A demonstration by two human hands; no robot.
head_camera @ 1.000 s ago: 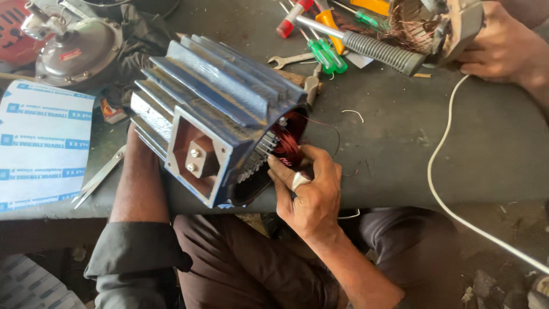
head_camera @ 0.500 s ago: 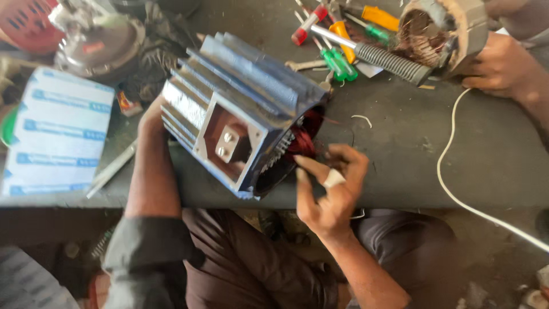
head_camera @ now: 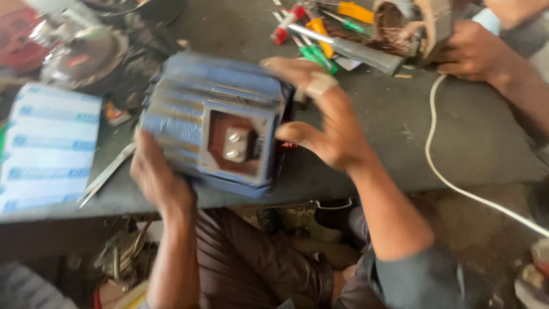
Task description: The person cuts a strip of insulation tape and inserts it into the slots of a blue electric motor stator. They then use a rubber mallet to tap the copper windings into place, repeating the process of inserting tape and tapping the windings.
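A flat white box (head_camera: 48,146) with blue stripes is seen at the left edge of the dark table (head_camera: 474,143).

— What's being handled?
— A blue, ribbed cast-metal motor housing (head_camera: 211,120), blurred.
— Its pose?
— Tilted at the dark desk's (head_camera: 469,143) near edge, its open reddish-brown terminal box with two metal studs facing the camera.
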